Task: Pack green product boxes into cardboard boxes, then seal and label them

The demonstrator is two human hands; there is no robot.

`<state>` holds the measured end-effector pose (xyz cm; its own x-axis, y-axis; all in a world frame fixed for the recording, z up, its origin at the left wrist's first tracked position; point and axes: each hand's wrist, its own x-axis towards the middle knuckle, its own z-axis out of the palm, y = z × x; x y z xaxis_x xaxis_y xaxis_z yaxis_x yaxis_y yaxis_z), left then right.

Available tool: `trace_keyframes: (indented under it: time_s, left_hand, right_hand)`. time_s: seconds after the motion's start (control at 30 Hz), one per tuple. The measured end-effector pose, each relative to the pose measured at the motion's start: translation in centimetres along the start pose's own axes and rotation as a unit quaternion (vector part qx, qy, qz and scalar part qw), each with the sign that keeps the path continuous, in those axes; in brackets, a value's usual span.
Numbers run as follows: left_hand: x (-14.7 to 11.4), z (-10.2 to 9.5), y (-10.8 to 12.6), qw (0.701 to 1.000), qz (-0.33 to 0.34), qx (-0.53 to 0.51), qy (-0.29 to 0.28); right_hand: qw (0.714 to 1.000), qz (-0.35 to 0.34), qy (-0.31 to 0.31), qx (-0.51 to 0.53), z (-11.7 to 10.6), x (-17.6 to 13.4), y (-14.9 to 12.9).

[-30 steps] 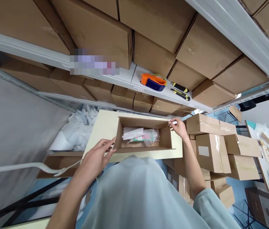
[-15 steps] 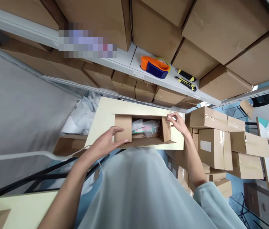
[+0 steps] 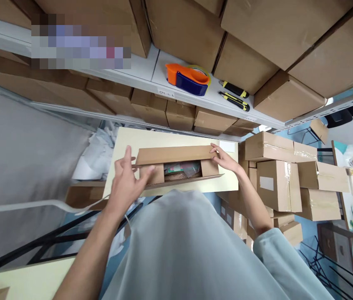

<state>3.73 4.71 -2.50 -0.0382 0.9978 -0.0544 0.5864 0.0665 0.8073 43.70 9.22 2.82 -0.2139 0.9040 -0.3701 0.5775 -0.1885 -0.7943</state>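
Note:
A long cardboard box (image 3: 192, 179) lies on the pale yellow tabletop with its two short end flaps folded in. Its far long flap (image 3: 176, 154) leans inward over part of the opening. Through the gap show clear plastic-wrapped items (image 3: 182, 168) with some green and pink; the rest of the contents is hidden. My left hand (image 3: 129, 175) is at the box's left end, fingers spread and thumb stretched over the left end flap. At the other end, my right hand (image 3: 225, 159) has its thumb and fingers bent around the right corner of the long flap.
On the shelf above the table sit an orange and blue tape dispenser (image 3: 187, 79) and two black-and-yellow utility knives (image 3: 235, 95). Cardboard boxes (image 3: 278, 185) are stacked at the right. White crumpled material (image 3: 92, 156) and a pale cable (image 3: 39, 205) are at the left.
The far long flap has swung inward over the opening, with my right hand at its corner. My left hand has lifted and spread its fingers. The view has shifted slightly.

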Motion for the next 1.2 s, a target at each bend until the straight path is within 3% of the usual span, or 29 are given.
trace_keyframes:
  time_s: [0.07, 0.17, 0.33, 0.57, 0.77, 1.2]
  left_hand:
    - [0.6, 0.6, -0.1, 0.999, 0.018, 0.023, 0.037]
    - [1.7, 2.0, -0.4, 0.999, 0.014, 0.023, 0.040]
    - [4.0, 4.0, -1.1, 0.998, -0.010, 0.007, 0.064]
    - [4.3, 4.0, -2.0, 0.999, 0.026, -0.035, -0.009]
    - [4.2, 4.0, -2.1, 0.998, 0.028, -0.036, -0.043]
    - [6.3, 4.7, -1.8, 0.990, 0.030, -0.083, -0.114]
  right_hand:
    - [0.997, -0.015, 0.004, -0.071, -0.2, -0.8, 0.2]
    - [0.988, 0.005, 0.055, -0.142, -0.3, -2.4, 0.4]
    - [0.999, 0.011, 0.023, -0.024, 0.1, -4.2, 1.8]
    - [0.992, 0.013, 0.124, -0.007, 2.3, -3.7, 4.4]
    - [0.987, 0.022, 0.156, -0.015, 3.2, -3.1, 4.6]
    - [0.970, 0.127, 0.209, -0.001, 4.2, -4.6, 4.3]
